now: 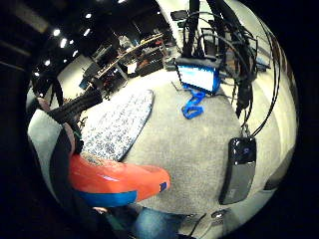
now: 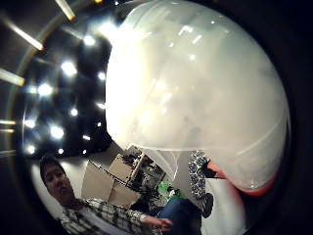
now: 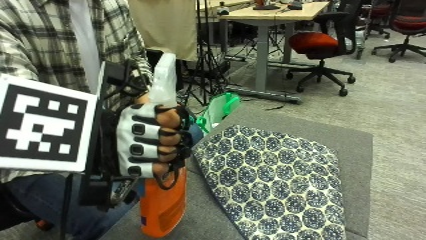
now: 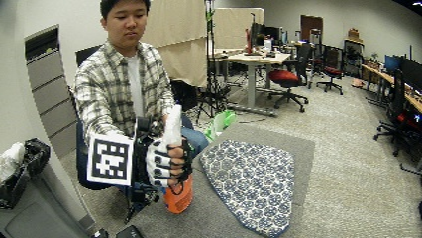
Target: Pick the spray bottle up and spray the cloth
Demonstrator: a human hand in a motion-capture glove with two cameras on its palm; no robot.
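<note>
— Above the near edge of the grey table (image 3: 359, 150), what is the gloved right hand (image 3: 150, 142) doing?

— Its fingers (image 3: 166, 135) are curled round the spray bottle (image 3: 163, 200), wrapped about the pale upper part, with the orange body hanging below the fist. The bottle stands upright, its white top (image 3: 163, 75) rising above the knuckles.

— Is the bottle on the table?

— Its base sits low at the table's edge, but I cannot tell whether it touches the surface.

— And the cloth?

— The cloth (image 3: 279, 185), blue and white with a hexagon pattern, lies flat on the table just beside the bottle. The two are apart.

— What do the palm views add?

— On the thumb side, the translucent white bottle (image 2: 195, 93) fills most of the view, so it is close against the palm. On the little finger side, the orange body (image 1: 117, 181) with a blue band shows, with the patterned cloth (image 1: 119, 124) on the grey surface beyond it.

— Anything else around?

— A green bag (image 3: 219, 111) sits past the table's far edge, and a red office chair (image 3: 319, 45) stands by a desk in the background.
</note>
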